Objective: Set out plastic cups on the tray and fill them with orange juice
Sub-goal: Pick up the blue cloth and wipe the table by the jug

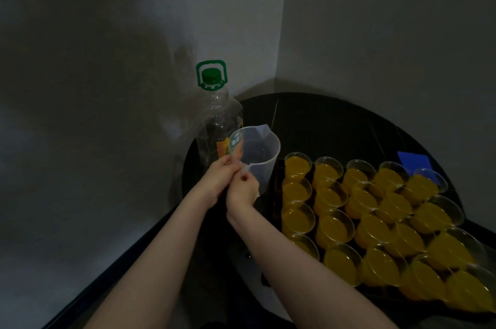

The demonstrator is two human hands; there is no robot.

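Several clear plastic cups (332,197) filled with orange juice stand in rows on a dark tray (276,194) at the right. Left of the tray stands a clear measuring jug (261,151) that looks empty. My left hand (214,183) and my right hand (243,190) meet at the jug's handle on its near side. The fingers of both hands curl around that handle. Behind the jug stands a large clear bottle (214,119) with a green cap and green carry handle, nearly empty.
Everything stands on a round black table (335,124) pushed into a corner of grey walls. A blue object (414,160) lies at the table's far right behind the cups. The room is dim.
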